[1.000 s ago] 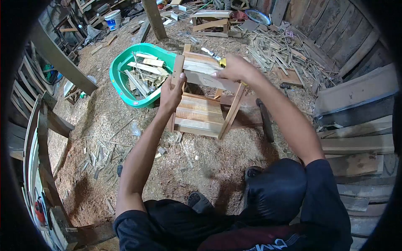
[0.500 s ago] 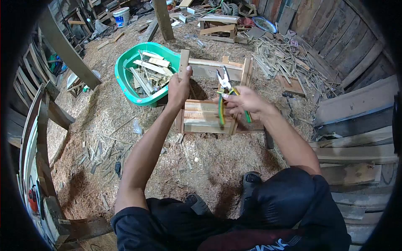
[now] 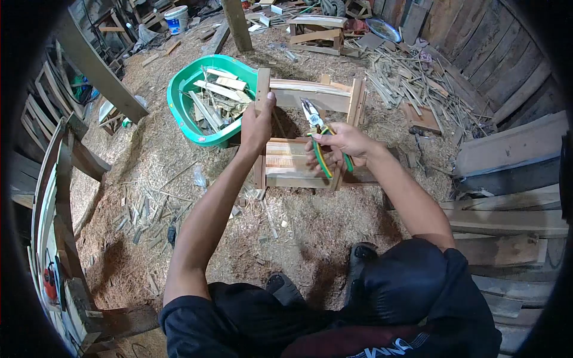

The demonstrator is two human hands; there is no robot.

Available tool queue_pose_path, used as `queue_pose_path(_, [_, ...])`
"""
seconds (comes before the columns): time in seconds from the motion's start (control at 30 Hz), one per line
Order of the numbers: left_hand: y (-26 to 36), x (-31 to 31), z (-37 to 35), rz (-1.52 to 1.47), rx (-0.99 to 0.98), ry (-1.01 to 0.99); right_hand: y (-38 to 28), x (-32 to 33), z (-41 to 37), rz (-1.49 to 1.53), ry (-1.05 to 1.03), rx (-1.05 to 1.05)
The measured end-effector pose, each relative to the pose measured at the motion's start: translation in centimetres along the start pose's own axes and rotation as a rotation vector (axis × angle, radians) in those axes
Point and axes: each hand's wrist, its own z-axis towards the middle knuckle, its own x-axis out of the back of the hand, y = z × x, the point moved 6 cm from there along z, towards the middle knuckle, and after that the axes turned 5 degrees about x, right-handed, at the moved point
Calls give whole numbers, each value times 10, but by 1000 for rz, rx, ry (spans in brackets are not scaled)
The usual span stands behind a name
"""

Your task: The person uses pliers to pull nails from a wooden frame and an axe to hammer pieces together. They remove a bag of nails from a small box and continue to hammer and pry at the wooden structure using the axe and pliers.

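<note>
My left hand [image 3: 257, 127] is closed around an upright post at the left side of a wooden frame [image 3: 316, 97]. The thumb lies along the post near its top. In my right hand [image 3: 343, 145] is a pair of pliers [image 3: 320, 132] with green and yellow handles. Their metal jaws point up and to the left, over the middle of the frame. Lighter slats join the frame's two sides at the front and back. Part of its right side is hidden behind my right hand and forearm.
Left of the frame stands a green plastic tub [image 3: 178, 111] holding wood offcuts. Scrap sticks [image 3: 401, 85] are heaped at the back right. Curved boards [image 3: 513, 143] are stacked along the right, and a wooden post [image 3: 237, 27] rises behind. Sawdust covers the floor.
The pliers have tilted further left, and their jaws now look closer together. My left hand keeps its hold on the post. The whole view has shifted slightly.
</note>
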Motion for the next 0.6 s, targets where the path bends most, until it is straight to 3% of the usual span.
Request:
queue_pose_path(0.2, [4, -2, -1, 34, -9, -48, -15, 4, 2, -177, 41, 69])
queue_pose_path(0.3, [8, -3, 0, -4, -42, -38, -17, 10, 7, -449, 48, 41])
queue_pose_path(0.4, [10, -5, -2, 32, 21, -55, -12, 6, 8, -520, 240, 98])
queue_pose_path(0.5, [25, -9, -3, 56, -96, -50, -28, -2, -3, -1198, 563, 322])
queue_pose_path(0.6, [26, -21, 15, 108, -40, -11, -8, -1, -1, -1145, 588, 265])
